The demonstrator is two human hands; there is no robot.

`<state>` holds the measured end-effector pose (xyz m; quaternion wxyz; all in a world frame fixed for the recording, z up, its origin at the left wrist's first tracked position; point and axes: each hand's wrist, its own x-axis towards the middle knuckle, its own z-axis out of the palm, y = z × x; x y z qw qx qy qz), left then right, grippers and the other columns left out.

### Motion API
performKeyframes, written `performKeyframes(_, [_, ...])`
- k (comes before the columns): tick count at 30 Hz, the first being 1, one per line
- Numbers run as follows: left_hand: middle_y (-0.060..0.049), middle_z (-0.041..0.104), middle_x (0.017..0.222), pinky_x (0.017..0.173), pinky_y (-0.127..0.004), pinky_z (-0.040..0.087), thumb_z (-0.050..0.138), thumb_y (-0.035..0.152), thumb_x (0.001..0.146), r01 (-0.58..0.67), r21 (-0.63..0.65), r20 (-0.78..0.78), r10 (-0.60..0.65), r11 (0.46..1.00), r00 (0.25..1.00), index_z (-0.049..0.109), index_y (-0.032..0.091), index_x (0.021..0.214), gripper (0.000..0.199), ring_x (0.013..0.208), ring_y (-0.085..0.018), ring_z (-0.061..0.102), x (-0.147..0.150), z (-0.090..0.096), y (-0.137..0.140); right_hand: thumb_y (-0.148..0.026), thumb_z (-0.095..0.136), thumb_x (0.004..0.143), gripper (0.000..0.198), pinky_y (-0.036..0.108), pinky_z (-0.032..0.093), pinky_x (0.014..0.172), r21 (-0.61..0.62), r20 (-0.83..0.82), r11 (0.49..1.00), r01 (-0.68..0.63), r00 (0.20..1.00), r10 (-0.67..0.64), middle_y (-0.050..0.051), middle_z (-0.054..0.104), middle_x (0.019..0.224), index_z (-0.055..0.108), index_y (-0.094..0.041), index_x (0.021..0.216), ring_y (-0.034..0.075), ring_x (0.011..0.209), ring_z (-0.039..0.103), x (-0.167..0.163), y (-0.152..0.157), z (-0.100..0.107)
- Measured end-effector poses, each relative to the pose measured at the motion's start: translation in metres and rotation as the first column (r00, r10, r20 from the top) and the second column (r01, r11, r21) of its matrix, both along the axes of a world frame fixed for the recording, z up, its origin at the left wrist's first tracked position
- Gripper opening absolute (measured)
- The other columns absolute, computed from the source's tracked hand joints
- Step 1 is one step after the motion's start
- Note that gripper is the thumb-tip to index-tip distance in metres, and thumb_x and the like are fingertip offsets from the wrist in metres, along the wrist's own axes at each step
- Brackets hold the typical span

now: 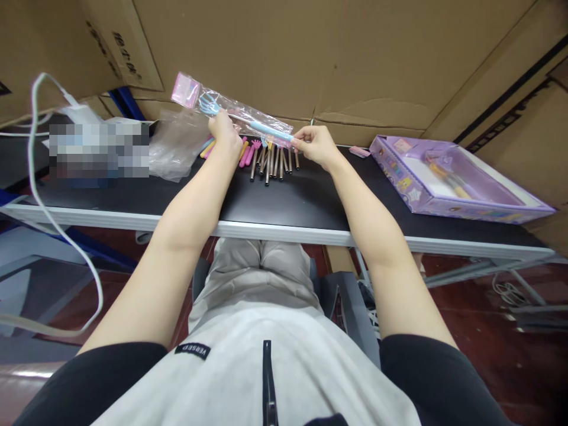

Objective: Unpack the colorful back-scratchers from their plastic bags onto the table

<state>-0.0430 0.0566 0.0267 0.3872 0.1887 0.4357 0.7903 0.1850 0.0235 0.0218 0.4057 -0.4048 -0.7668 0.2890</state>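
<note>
A light-blue back scratcher (265,129) with a small hand-shaped head lies inside a long clear plastic bag with a pink header card (186,90). It is held up slantwise above the table, header end to the left. My left hand (225,127) grips the bag just below the scratcher's head. At the other end, my right hand (316,145) pinches the bag by the handle tip, thumb against fingers. Beneath lie several metal rods (275,163) with small hand-shaped heads. Pink handles (247,154) and other coloured pieces lie to their left, partly behind my left forearm.
Clear plastic bags (175,145) lie left of my left arm, beside a blurred-out area. A purple box (461,180) with a few items inside stands at right, near some pink cards (359,152). Cardboard walls (332,59) rise behind the black table (288,204). A white cable (33,142) hangs at left.
</note>
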Motion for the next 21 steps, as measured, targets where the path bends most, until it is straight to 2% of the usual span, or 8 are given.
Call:
performKeyframes(3, [0.004,0.056,0.07,0.084,-0.02,0.052,0.039,0.01,0.112,0.016,0.02,0.038,-0.017,1.0,0.999,0.038,0.025,0.084,0.031,0.111,-0.006,0.069,0.007,0.005,-0.013,-0.054,0.091,0.08,0.043,0.03,0.06,0.066,0.009,0.021,1.0,0.009,1.0,-0.009,0.003,0.066,0.071,0.064,-0.02,0.084,0.016,0.069,0.061,0.004,0.002,-0.003])
performKeyframes(5, [0.005,0.058,0.073,0.085,-0.021,0.052,0.042,0.009,0.111,0.032,0.054,0.065,-0.036,0.998,0.997,0.04,0.024,0.088,0.027,0.107,-0.006,0.07,0.008,0.006,-0.016,-0.05,0.091,0.08,0.04,0.03,0.059,0.066,-0.001,0.031,1.0,0.015,0.999,-0.015,0.003,0.066,0.071,0.065,-0.02,0.085,0.015,0.068,0.061,0.005,0.004,-0.007])
performKeyframes(8, [0.003,0.062,0.076,0.085,-0.024,0.053,0.045,0.024,0.114,0.015,0.059,0.065,-0.019,0.998,0.998,0.042,0.025,0.087,0.028,0.11,-0.009,0.071,0.004,0.003,-0.014,-0.04,0.09,0.081,0.033,0.03,0.059,0.068,-0.018,0.02,1.0,0.02,1.0,-0.019,0.003,0.066,0.071,0.064,-0.02,0.085,0.015,0.069,0.061,0.003,0.007,-0.012])
performKeyframes(11, [0.002,0.067,0.08,0.089,-0.025,0.054,0.046,0.032,0.115,0.024,0.032,0.039,-0.026,0.999,0.999,0.044,0.026,0.084,0.032,0.116,-0.011,0.069,-0.003,-0.003,-0.006,-0.043,0.09,0.081,0.036,0.031,0.059,0.072,-0.006,-0.001,0.999,0.032,0.999,-0.032,0.003,0.067,0.073,0.062,-0.02,0.083,0.017,0.074,0.063,-0.003,0.007,-0.013])
performKeyframes(14, [0.002,0.072,0.083,0.094,-0.027,0.053,0.046,0.036,0.115,0.066,-0.008,-0.055,-0.067,0.998,0.996,0.049,0.026,0.09,0.027,0.122,-0.01,0.067,-0.009,-0.008,0.002,-0.047,0.088,0.084,0.036,0.034,0.061,0.08,0.043,0.038,0.998,0.049,0.998,-0.051,0.005,0.068,0.076,0.063,-0.02,0.083,0.019,0.08,0.066,-0.008,0.006,-0.011])
performKeyframes(17, [0.0,0.07,0.083,0.092,-0.03,0.056,0.051,0.068,0.107,0.102,-0.09,-0.209,-0.119,0.991,0.971,0.056,0.028,0.094,0.043,0.125,-0.016,0.067,-0.01,-0.012,0.003,-0.047,0.083,0.089,0.033,0.039,0.06,0.089,0.128,0.123,0.99,0.062,0.989,-0.077,0.006,0.069,0.079,0.066,-0.02,0.083,0.022,0.085,0.068,-0.01,0.005,-0.01])
performKeyframes(18, [-0.001,0.07,0.084,0.091,-0.031,0.058,0.055,0.073,0.102,0.118,-0.116,-0.226,-0.142,0.986,0.964,0.058,0.03,0.097,0.044,0.123,-0.019,0.069,-0.009,-0.013,0.002,-0.046,0.082,0.09,0.031,0.04,0.06,0.092,0.159,0.155,0.985,0.066,0.984,-0.091,0.006,0.07,0.08,0.067,-0.02,0.084,0.023,0.087,0.068,-0.01,0.005,-0.01])
performKeyframes(21, [-0.003,0.073,0.092,0.085,-0.033,0.063,0.07,0.062,0.096,0.177,-0.157,-0.152,-0.2,0.972,0.968,0.061,0.035,0.111,0.033,0.114,-0.023,0.075,-0.002,-0.015,-0.004,-0.041,0.077,0.094,0.024,0.045,0.057,0.1,0.248,0.264,0.965,0.082,0.953,-0.149,0.009,0.072,0.086,0.07,-0.019,0.087,0.026,0.093,0.069,-0.009,0.003,-0.011])
